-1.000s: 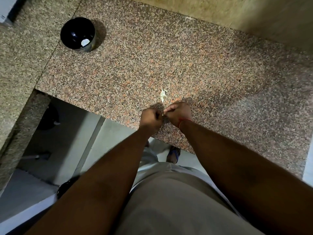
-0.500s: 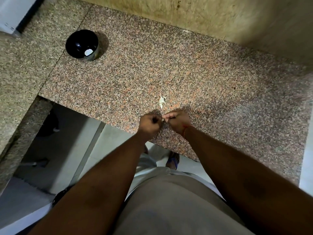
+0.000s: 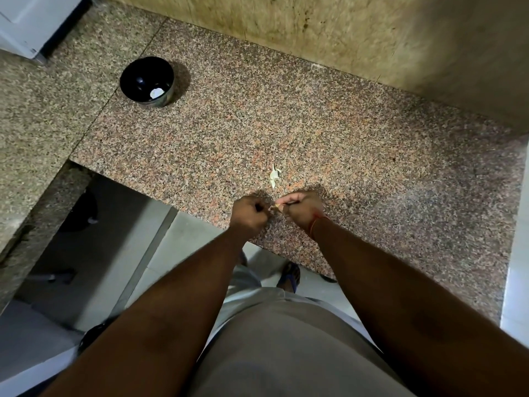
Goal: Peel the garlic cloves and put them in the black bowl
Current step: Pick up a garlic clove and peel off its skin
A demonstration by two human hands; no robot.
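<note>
Garlic clove point(image 3: 275, 207): small pale piece pinched between the two grips, mostly hidden, so its long axis cannot be told.
Left hand point(image 3: 249, 213): fingers curled tight, pinching the clove's left end.
Right hand point(image 3: 300, 206): fingers curled, pinching the right end.
Black bowl point(image 3: 134, 78): on the table point(image 3: 357, 156), well apart, far ahead and left of both grips; left hand nearer. One white piece point(image 3: 156, 93) inside.
Loose skin point(image 3: 274, 176): just ahead of the grips.

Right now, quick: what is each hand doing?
Left hand: fingers curled, pinching the garlic clove held between both hands.
Right hand: fingers curled, pinching the same clove from the other side.
</note>
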